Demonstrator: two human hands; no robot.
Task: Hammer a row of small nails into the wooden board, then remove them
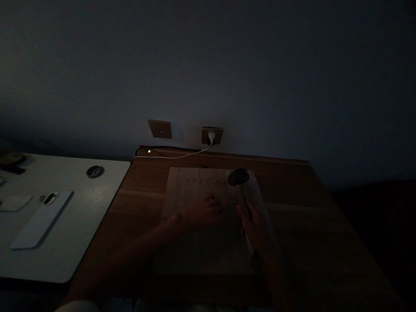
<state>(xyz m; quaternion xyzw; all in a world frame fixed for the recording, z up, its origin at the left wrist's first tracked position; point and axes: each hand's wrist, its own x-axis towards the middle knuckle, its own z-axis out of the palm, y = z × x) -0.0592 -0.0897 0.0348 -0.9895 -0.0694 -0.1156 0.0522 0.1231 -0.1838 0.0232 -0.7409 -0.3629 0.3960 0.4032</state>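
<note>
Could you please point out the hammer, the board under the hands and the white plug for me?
Hammer (238, 177): head camera view, on its dark striking head.
Board (178, 190): head camera view, on its bare upper-left part.
White plug (211, 137): head camera view, on its body.

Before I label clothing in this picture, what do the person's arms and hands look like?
The left hand and right hand look gloveless. A pale, curved sleeve edge seems to cross the left arm; the right arm is too dark to tell.

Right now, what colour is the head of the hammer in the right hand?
The hammer head looks near-black in the dim head-camera view.
</note>
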